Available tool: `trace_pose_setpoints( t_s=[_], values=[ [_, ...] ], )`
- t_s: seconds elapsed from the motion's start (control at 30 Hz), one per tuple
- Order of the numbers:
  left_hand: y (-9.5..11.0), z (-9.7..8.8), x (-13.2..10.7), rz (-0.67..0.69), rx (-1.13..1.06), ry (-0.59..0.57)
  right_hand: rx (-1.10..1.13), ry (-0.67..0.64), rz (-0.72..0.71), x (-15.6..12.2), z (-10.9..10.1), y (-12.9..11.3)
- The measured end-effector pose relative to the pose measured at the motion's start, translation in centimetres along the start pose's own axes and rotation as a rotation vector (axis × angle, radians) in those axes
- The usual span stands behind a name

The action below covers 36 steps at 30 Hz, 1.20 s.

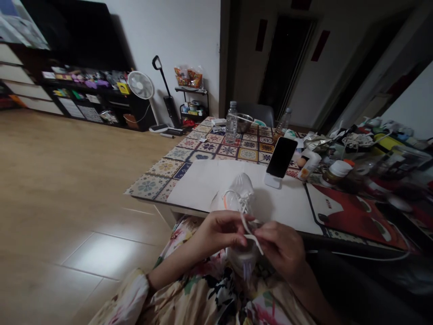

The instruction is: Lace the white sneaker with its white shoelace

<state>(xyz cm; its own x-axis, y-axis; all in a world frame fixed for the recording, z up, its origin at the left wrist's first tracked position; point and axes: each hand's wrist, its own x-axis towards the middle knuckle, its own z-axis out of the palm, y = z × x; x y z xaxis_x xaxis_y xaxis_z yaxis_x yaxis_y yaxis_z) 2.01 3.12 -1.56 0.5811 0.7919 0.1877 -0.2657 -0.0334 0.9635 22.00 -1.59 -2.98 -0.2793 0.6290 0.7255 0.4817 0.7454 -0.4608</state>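
While the white sneaker (237,192) is propped at the near edge of the surface (162,169), its shoelace (251,231) is pinched from both sides: the grip of the left hand (218,232) and of the right hand (282,248) is closed on it. White lettering on the red mat (355,212) is blurred beyond reading. The sneaker's heel is hidden behind the hands.
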Motion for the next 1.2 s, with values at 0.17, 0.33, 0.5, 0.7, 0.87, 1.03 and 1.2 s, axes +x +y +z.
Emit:
trace_pose_setpoints(
  t_s=[0.17,0.33,0.5,0.7,0.87,1.03,1.2],
  values=[
    [0.0,0.4,0.5,0.165,0.221,0.055,0.017,-0.084,-0.064,0.9,0.3,-0.4],
    [-0.3,0.4,0.1,0.156,0.219,-0.023,0.114,0.015,0.003,0.1,0.9,0.0],
    [-0.6,0.5,-0.2,0.165,0.204,-0.058,0.200,0.270,0.265,-0.5,1.5,0.7],
    [-0.6,0.3,-0.3,0.306,0.255,0.079,0.120,0.014,0.093,0.5,1.0,0.0],
    [-0.1,0.3,-0.3,0.368,0.349,0.074,0.125,-0.019,0.050,1.2,1.2,-0.4],
    [0.1,0.7,-0.4,0.189,0.247,0.125,-0.008,0.088,-0.062,1.2,1.5,0.0],
    [0.0,1.0,0.0,0.054,0.134,0.149,-0.149,0.113,-0.224,0.8,1.3,0.1]
  ],
)
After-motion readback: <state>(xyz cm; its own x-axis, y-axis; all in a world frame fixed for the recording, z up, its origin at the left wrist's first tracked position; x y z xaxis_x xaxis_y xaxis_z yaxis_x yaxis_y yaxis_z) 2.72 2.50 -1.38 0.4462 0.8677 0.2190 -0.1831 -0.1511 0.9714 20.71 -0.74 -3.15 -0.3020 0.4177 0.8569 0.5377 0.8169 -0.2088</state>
